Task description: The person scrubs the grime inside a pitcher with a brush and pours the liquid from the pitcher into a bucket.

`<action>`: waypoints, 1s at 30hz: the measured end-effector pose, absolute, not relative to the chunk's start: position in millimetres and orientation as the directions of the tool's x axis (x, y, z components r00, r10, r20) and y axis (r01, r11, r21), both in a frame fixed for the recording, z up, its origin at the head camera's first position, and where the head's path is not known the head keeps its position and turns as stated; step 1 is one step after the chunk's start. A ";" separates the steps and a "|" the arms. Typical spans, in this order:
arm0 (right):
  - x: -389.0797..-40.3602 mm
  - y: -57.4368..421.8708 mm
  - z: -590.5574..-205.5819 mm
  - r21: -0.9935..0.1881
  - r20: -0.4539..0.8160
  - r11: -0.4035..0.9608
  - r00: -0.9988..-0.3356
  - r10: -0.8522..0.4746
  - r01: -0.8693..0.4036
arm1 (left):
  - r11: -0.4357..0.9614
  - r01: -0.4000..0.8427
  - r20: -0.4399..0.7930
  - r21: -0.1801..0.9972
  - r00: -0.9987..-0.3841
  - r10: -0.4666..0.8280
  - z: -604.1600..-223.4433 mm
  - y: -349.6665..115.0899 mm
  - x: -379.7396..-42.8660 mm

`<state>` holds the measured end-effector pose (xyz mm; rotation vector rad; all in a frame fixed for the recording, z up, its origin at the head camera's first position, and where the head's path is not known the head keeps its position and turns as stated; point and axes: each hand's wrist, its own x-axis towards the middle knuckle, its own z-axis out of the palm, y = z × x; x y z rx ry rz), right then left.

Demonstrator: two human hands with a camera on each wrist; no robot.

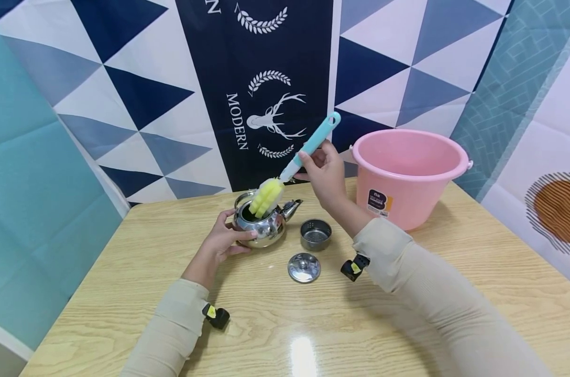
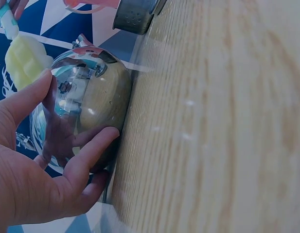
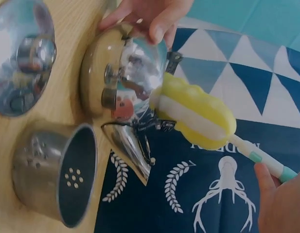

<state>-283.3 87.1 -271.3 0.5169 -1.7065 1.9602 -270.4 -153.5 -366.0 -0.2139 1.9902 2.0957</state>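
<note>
A shiny steel teapot (image 1: 266, 230) stands on the wooden table with its top uncovered and its spout toward the right. My left hand (image 1: 222, 238) grips its left side, thumb and fingers spread round the belly, as the left wrist view also shows. In my right hand (image 1: 327, 175) is the turquoise and white handle of a sponge brush (image 1: 317, 137), pinched between thumb and fingers. The brush's yellow and white sponge head (image 3: 203, 116) tilts down, its tip at the teapot's mouth and partly inside. How deep it reaches is hidden.
A steel strainer cup (image 1: 316, 234) with small holes stands right of the teapot. The round knobbed lid (image 1: 304, 267) lies nearer on the table (image 1: 256, 324). A large pink bucket (image 1: 407, 178) stands at the back right. Patterned cloth (image 1: 148, 94) hangs behind the table.
</note>
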 end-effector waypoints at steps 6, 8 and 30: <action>-274.3 95.1 -281.8 -0.791 0.560 -0.192 -0.813 0.156 -0.581 | -0.045 -0.278 -0.274 0.960 -0.959 0.078 -366.3 -153.0 -270.8; -271.4 97.1 -285.1 -0.786 0.552 -0.218 -0.815 0.175 -0.579 | -0.046 -0.275 -0.271 0.960 -0.960 0.075 -366.3 -152.9 -270.8; -259.8 107.5 -305.5 -0.772 0.280 -0.455 -0.880 0.384 -0.444 | -0.053 -0.266 -0.262 0.963 -0.962 0.078 -367.2 -152.0 -269.6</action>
